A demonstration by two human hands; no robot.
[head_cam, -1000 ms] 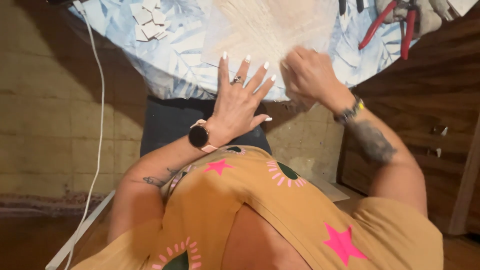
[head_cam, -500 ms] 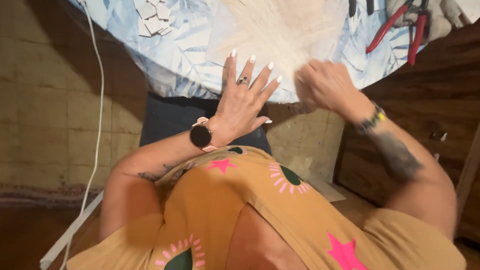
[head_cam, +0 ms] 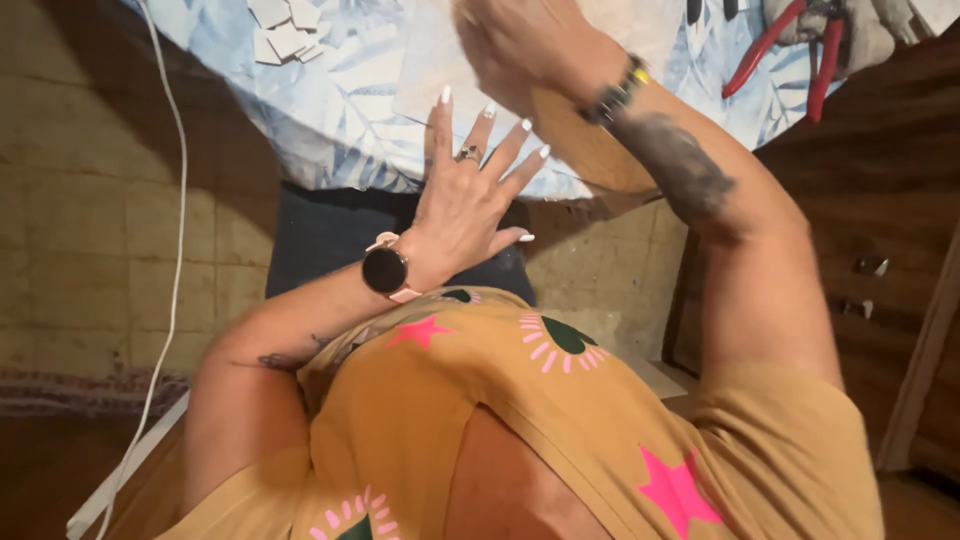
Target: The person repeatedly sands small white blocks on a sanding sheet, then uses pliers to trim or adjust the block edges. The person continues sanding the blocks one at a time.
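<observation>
My left hand [head_cam: 468, 205] lies flat with fingers spread at the near edge of a table with a blue leaf-patterned cloth [head_cam: 330, 115]. Its fingertips rest on the edge of a pale flat slab [head_cam: 430, 70]; the wrist carries a dark round watch. My right hand [head_cam: 520, 40] is farther up over the same slab, blurred, fingers curled, with a beaded bracelet on the wrist. I cannot tell if it grips anything. A tan rounded piece [head_cam: 590, 150] shows under that wrist at the table edge.
Small white tile pieces [head_cam: 285, 30] lie in a pile at the far left of the cloth. Red-handled pliers [head_cam: 790, 50] lie at the far right. A white cable [head_cam: 170, 200] hangs down the left side. Dark wooden furniture [head_cam: 880, 200] stands to the right.
My right hand has moved from the slab's near right edge up and left over the slab. My left hand stays spread at the table edge. The view has tilted slightly.
</observation>
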